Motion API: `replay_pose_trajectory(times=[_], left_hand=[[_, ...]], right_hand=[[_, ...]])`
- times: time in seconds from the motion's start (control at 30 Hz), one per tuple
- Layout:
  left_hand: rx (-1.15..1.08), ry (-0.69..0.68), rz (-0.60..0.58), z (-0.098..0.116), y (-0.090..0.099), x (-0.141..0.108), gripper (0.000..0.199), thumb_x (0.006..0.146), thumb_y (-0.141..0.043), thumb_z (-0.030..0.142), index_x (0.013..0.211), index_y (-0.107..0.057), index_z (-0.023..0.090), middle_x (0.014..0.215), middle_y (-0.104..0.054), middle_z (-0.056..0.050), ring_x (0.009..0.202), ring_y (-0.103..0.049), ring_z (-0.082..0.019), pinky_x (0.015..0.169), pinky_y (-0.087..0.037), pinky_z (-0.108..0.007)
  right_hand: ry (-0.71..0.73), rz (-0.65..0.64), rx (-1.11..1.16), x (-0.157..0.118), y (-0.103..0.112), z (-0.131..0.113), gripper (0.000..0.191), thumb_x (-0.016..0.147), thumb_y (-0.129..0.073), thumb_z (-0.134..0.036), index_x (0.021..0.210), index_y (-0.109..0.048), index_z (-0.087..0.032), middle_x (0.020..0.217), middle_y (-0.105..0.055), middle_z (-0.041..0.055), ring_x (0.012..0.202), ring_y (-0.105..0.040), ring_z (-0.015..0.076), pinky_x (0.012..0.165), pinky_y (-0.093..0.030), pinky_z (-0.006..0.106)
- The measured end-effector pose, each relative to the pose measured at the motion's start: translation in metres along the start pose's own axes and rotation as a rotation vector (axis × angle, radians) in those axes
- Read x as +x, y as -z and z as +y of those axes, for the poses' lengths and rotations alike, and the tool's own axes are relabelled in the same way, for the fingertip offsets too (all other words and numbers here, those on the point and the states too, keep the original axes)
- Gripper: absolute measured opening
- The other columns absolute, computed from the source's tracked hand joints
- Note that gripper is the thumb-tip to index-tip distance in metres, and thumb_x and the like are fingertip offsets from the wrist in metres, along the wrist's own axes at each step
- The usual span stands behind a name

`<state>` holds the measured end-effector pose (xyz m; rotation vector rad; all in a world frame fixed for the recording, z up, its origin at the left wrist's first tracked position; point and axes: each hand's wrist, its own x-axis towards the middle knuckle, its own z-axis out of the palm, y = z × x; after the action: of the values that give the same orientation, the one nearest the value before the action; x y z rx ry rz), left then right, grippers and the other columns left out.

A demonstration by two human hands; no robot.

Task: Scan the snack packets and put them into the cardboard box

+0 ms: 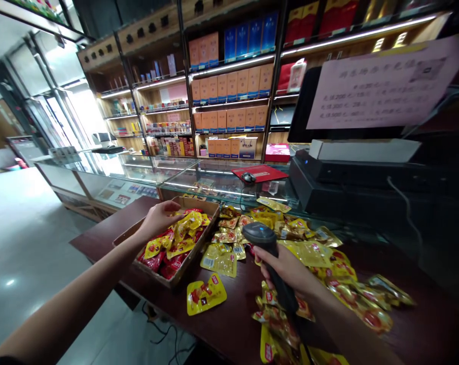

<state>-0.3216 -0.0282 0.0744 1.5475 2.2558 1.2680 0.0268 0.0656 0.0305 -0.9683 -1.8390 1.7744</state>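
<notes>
Two hands in my view, both over the bench [237, 309]. My right hand [288, 266] was wrapped around the handle of the barcode scanner [258, 232], its head up, pointing away from me over the packet heap [309, 253]. That heap spread from the bench's far edge along the right side down to the near edge, mostly gold and yellow packs, some overlapping.

My left hand [159, 220] was over the cardboard box [204, 207], fingers loosely curved, thumb apart, nothing seen in grip; couldn't tell if fingertips touched the contents. Box sat slantwise toward the bench's left corner, filled with yellow packets [187, 226] on top of red packets [172, 267]. One lone yellow packet [206, 295] lay flat near the near edge, just beside the box.

Past the far edge, on the glass showcase [179, 172]: red mat [269, 173] with a mouse [248, 177] on it.
</notes>
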Motion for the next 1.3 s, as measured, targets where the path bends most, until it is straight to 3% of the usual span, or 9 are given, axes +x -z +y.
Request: replay_pose_trajectory(times=[0.2, 0.5, 0.6, 0.73, 0.87, 1.0, 1.1, 1.17, 1.3], left_hand=[[0.052, -0.104, -0.045, 0.026, -0.037, -0.007, 0.034, 0.067, -0.074, 0.045, 0.091, -0.074, 0.021, 0.095, -0.073, -0.006, 0.089, -0.066, -0.023, 0.08, -0.051, -0.032], [0.098, -0.168, -0.353, 0.043, -0.095, -0.055, 0.025, 0.071, -0.07, 0.037, 0.091, -0.072, 0.022, 0.089, -0.071, -0.005, 0.083, -0.064, -0.022, 0.077, -0.049, -0.032], [0.28, -0.251, -0.504, 0.046, -0.104, -0.079, 0.037, 0.07, -0.072, 0.042, 0.102, -0.07, 0.023, 0.1, -0.07, -0.007, 0.095, -0.065, -0.027, 0.084, -0.048, -0.034], [0.603, -0.227, -0.744, 0.045, -0.111, -0.099, 0.07, 0.053, -0.08, 0.059, 0.11, -0.066, 0.02, 0.104, -0.068, -0.014, 0.095, -0.066, -0.035, 0.081, -0.05, -0.041], [0.65, -0.248, -0.817, 0.047, -0.119, -0.107, 0.066, 0.054, -0.081, 0.049, 0.11, -0.065, 0.019, 0.107, -0.067, -0.016, 0.092, -0.067, -0.036, 0.078, -0.052, -0.041], [0.535, -0.337, -0.761, 0.055, -0.132, -0.107, 0.06, 0.061, -0.071, 0.035, 0.118, -0.063, 0.018, 0.104, -0.068, -0.016, 0.088, -0.067, -0.035, 0.074, -0.052, -0.041], [0.229, -0.275, -0.747, 0.063, -0.143, -0.092, 0.061, 0.063, -0.068, 0.031, 0.121, -0.062, 0.017, 0.094, -0.07, -0.011, 0.081, -0.067, -0.029, 0.071, -0.051, -0.036], [-0.099, -0.129, -0.739, 0.068, -0.15, -0.071, 0.057, 0.067, -0.065, 0.028, 0.122, -0.062, 0.018, 0.089, -0.071, -0.006, 0.079, -0.066, -0.023, 0.072, -0.05, -0.032], [-0.684, 0.335, -0.793, 0.07, -0.164, -0.025, 0.045, 0.065, -0.072, 0.025, 0.107, -0.067, 0.013, 0.086, -0.072, -0.007, 0.078, -0.067, -0.02, 0.077, -0.051, -0.032]], right_hand=[[0.018, -0.012, -0.015, -0.004, -0.002, -0.002, 0.045, 0.079, -0.059, -0.064, 0.077, -0.047, -0.021, 0.044, -0.053, -0.0065, 0.033, -0.049, 0.01, 0.037, -0.036, 0.021], [0.044, -0.004, 0.021, -0.004, 0.002, -0.004, 0.043, 0.079, -0.061, -0.061, 0.075, -0.048, -0.02, 0.044, -0.051, -0.0068, 0.032, -0.047, 0.0096, 0.037, -0.037, 0.022], [0.034, -0.002, 0.041, -0.006, 0.002, -0.006, 0.042, 0.08, -0.061, -0.06, 0.076, -0.047, -0.021, 0.045, -0.052, -0.0069, 0.033, -0.047, 0.0097, 0.037, -0.037, 0.022], [0.026, 0.008, 0.051, -0.008, 0.002, -0.009, 0.039, 0.081, -0.061, -0.057, 0.078, -0.045, -0.021, 0.046, -0.051, -0.0079, 0.033, -0.046, 0.009, 0.037, -0.038, 0.022], [0.005, -0.004, 0.057, -0.009, 0.002, -0.012, 0.037, 0.082, -0.061, -0.055, 0.079, -0.045, -0.022, 0.047, -0.051, -0.0077, 0.033, -0.046, 0.0085, 0.036, -0.038, 0.021], [0.016, 0.001, 0.052, -0.009, 0.003, -0.013, 0.036, 0.083, -0.061, -0.054, 0.08, -0.046, -0.021, 0.047, -0.052, -0.0073, 0.033, -0.046, 0.0091, 0.036, -0.038, 0.022], [0.015, 0.012, 0.054, -0.009, 0.007, -0.013, 0.037, 0.081, -0.062, -0.055, 0.081, -0.046, -0.021, 0.047, -0.052, -0.0074, 0.033, -0.048, 0.0096, 0.036, -0.037, 0.021], [0.02, 0.031, 0.056, -0.008, 0.011, -0.013, 0.039, 0.081, -0.063, -0.056, 0.081, -0.047, -0.021, 0.047, -0.053, -0.0073, 0.034, -0.05, 0.0099, 0.036, -0.038, 0.021], [0.023, 0.081, 0.054, -0.006, 0.016, -0.011, 0.041, 0.082, -0.061, -0.059, 0.077, -0.048, -0.02, 0.046, -0.054, -0.0064, 0.033, -0.049, 0.0087, 0.036, -0.038, 0.019]])
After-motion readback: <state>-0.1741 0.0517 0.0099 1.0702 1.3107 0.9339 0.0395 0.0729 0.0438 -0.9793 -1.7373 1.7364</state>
